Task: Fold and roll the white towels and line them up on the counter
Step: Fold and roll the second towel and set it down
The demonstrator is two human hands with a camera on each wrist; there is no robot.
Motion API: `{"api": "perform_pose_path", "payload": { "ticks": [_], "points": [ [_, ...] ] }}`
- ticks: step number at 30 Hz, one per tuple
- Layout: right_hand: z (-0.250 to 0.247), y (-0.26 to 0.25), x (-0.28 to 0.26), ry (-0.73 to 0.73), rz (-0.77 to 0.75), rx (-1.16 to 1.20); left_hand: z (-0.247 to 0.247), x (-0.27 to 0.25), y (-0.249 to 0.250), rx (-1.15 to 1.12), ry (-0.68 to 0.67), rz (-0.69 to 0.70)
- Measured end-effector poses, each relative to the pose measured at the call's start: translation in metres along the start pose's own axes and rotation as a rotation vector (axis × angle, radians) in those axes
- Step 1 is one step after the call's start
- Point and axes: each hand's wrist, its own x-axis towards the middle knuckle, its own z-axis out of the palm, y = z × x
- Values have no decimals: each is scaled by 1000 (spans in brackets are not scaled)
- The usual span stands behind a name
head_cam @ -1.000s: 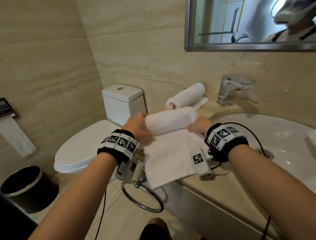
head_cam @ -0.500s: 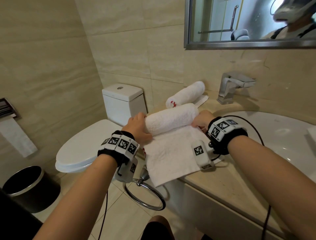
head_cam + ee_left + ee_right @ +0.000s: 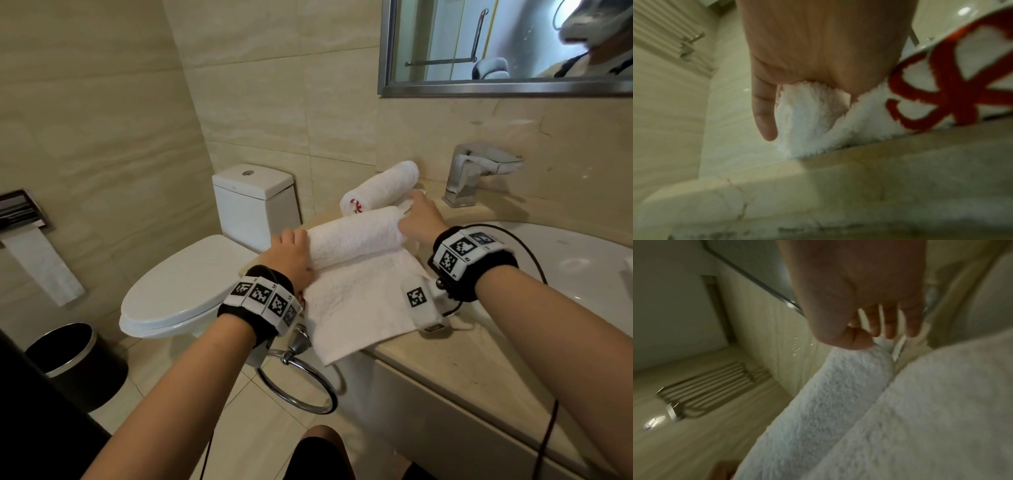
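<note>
A white towel (image 3: 359,301) lies on the beige counter (image 3: 445,359), its near edge hanging over the front. Its far part is wound into a thick roll (image 3: 356,236). My left hand (image 3: 291,253) grips the roll's left end, and in the left wrist view the little finger (image 3: 764,113) runs down beside that end (image 3: 807,113), next to red embroidery (image 3: 951,89). My right hand (image 3: 419,219) holds the right end, with the thumb (image 3: 855,339) on the roll (image 3: 838,394). A finished rolled towel (image 3: 380,188) with a red mark lies just behind.
A chrome faucet (image 3: 479,171) and white basin (image 3: 565,274) are to the right. Left of the counter stands a toilet (image 3: 191,291). A chrome towel ring (image 3: 298,387) hangs under the counter's corner. A black bin (image 3: 68,356) sits on the floor.
My right hand has slid from the front of the roll to its right end, closer to the finished roll. The roll and the towel's hanging edge have shifted slightly toward the wall.
</note>
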Motion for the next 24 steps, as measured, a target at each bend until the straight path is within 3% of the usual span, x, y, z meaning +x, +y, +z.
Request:
{"api": "perform_pose_path", "payload": {
  "ticks": [2,5,7,10,13,18,21,24],
  "points": [
    [-7,-13,-9,-72,-286,-42,2,-3,1,4,13,33],
    [-2,-30,-24,-279,-567,-589,3,-4,-4,-87,-22,91],
    [12,-36,-27,-370,-565,-817,2,-7,-9,-225,-48,104],
    [24,-37,-28,-382,-517,-710,14,-13,-19,-597,-4,-45],
    [20,-37,-30,-355,-545,-684,25,-25,-26,-1017,-42,-155],
    [19,-40,-37,-320,-585,-773,35,-27,-38,-1007,-79,-74],
    [12,-43,-46,-372,-605,-792,36,-30,-43,-1144,-132,-54],
    [2,-41,-51,-436,-568,-768,30,-30,-43,-1245,-81,-56]
  ]
}}
